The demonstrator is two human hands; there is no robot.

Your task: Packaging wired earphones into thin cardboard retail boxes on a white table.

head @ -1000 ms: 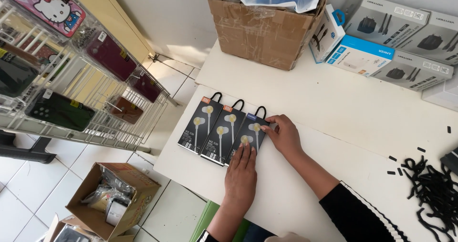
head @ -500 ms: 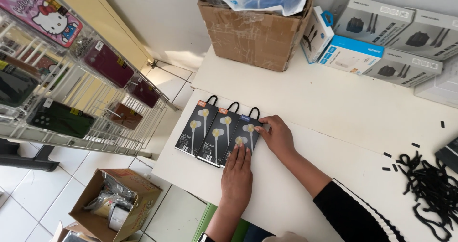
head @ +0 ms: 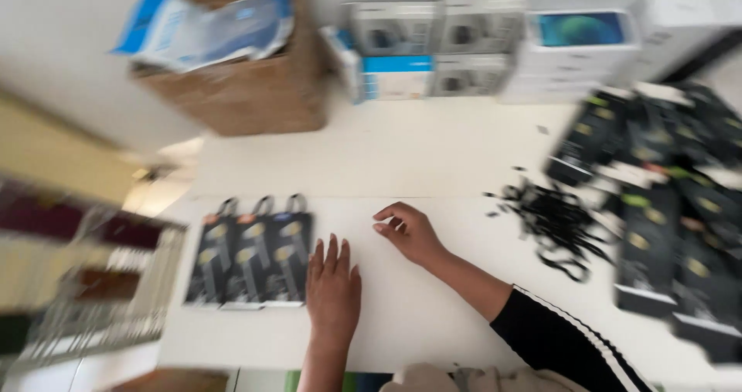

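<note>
Resting flat on the desk [head: 433, 160], left hand [head: 333, 288] lies open, empty, just right of three black packs [head: 251, 259]. Right hand [head: 410, 232] loosely curled, empty. Cardboard box [head: 239, 91] behind; black cords [head: 553, 218] to the right.

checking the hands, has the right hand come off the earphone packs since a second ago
Yes. The right hand has left the earphone packs and now lies on the bare table to their right.

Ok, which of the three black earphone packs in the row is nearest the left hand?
The rightmost earphone pack: its right edge lies beside the left hand, while the other two packs sit farther left.
</note>
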